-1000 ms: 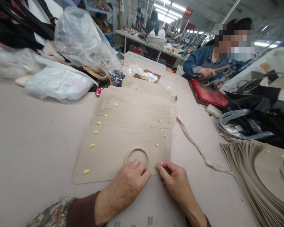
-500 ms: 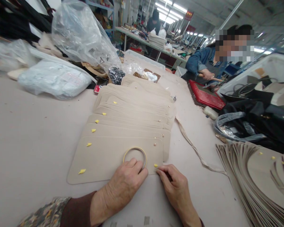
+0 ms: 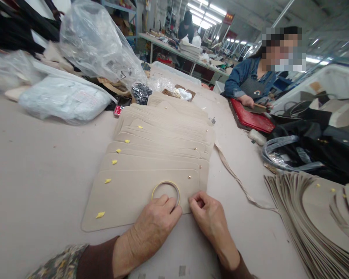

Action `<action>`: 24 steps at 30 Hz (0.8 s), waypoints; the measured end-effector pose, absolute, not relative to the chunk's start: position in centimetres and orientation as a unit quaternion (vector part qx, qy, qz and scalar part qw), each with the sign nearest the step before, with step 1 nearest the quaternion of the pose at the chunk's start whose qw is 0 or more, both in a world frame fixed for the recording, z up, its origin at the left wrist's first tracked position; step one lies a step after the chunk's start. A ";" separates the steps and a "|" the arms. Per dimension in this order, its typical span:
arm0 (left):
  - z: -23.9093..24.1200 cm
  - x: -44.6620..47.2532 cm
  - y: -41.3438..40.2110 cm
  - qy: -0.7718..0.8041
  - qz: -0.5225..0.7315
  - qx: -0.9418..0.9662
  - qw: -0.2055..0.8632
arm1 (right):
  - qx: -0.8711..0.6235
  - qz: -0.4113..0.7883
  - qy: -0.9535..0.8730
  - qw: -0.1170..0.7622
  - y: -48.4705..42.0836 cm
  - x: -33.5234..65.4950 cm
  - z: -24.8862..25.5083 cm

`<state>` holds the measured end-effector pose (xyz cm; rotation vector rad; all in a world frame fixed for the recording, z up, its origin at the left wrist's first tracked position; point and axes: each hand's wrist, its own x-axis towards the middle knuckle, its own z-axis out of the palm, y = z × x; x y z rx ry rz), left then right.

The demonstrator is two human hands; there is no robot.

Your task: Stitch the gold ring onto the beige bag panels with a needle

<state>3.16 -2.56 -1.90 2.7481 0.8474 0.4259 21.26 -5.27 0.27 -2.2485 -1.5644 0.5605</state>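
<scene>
My left hand is closed around the near side of a thin roll of yellow tape, which stands over the front beige panel. My right hand is pinched at that panel's near right corner, thumb and finger together. Whatever lies under or between those fingertips is hidden. A bit of yellow tape sticks to the panel's near left corner. Behind it, a stack of overlapping beige panels runs away from me, with more yellow bits along the left edge and small metal studs on the right.
To the right lie a fanned stack of beige pieces, a black bag and a twisted fabric strip. Plastic-wrapped packages sit at the left. Across the table, a co-worker works over a red board.
My right hand has moved slightly up and left onto the panel's corner, covering the yellow bit that showed there. The left hand keeps its place. The co-worker's hand has lowered to the red board.
</scene>
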 end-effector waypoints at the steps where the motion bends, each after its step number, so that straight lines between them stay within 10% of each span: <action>1: -1.9 3.1 -2.6 0.292 0.146 0.938 0.118 | -0.794 0.202 -0.549 0.168 -5.1 21.2 0.4; 9: -0.7 2.0 -2.4 0.288 0.227 0.923 0.118 | -0.767 0.282 -0.559 0.142 -6.7 21.9 1.0; 24: 0.9 1.0 -3.3 0.259 0.339 0.878 0.219 | -0.584 0.267 -0.646 0.412 -9.6 20.7 2.2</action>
